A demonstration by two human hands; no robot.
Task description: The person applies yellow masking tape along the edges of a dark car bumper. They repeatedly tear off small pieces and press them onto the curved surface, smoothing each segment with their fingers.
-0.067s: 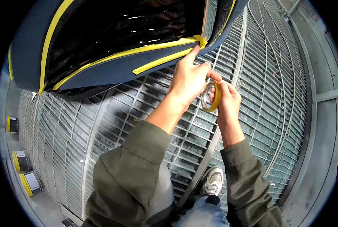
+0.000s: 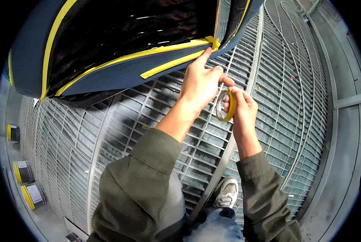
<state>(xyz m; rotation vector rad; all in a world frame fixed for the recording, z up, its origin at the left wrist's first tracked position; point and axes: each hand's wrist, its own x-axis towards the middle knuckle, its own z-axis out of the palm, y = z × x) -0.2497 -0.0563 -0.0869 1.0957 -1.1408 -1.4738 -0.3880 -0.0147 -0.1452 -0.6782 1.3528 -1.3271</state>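
Observation:
A dark blue bumper-like panel (image 2: 107, 78) with a black glossy sheet (image 2: 128, 28) beside it fills the upper left. Yellow masking tape (image 2: 170, 65) runs along the panel in strips, which meet in a bunched patch (image 2: 215, 42) at the corner. My left hand (image 2: 197, 85) stretches its index finger up onto the tape end just below that corner; its other visible fingers stand apart, bent toward the right hand. My right hand (image 2: 244, 105) is closed on a roll of yellow masking tape (image 2: 230, 111), held on edge just below my left hand's fingers.
Metal floor grating (image 2: 196, 149) spreads beneath me, with hose-like lines (image 2: 301, 92) along its right side. Several dark cans with yellow bands (image 2: 33, 195) stand at the left edge. My shoe (image 2: 227, 192) is on the grating. A grey wall (image 2: 342, 133) borders the right.
The tape roll has tipped and dropped slightly with my right hand. My left index finger keeps its place at the tape near the corner.

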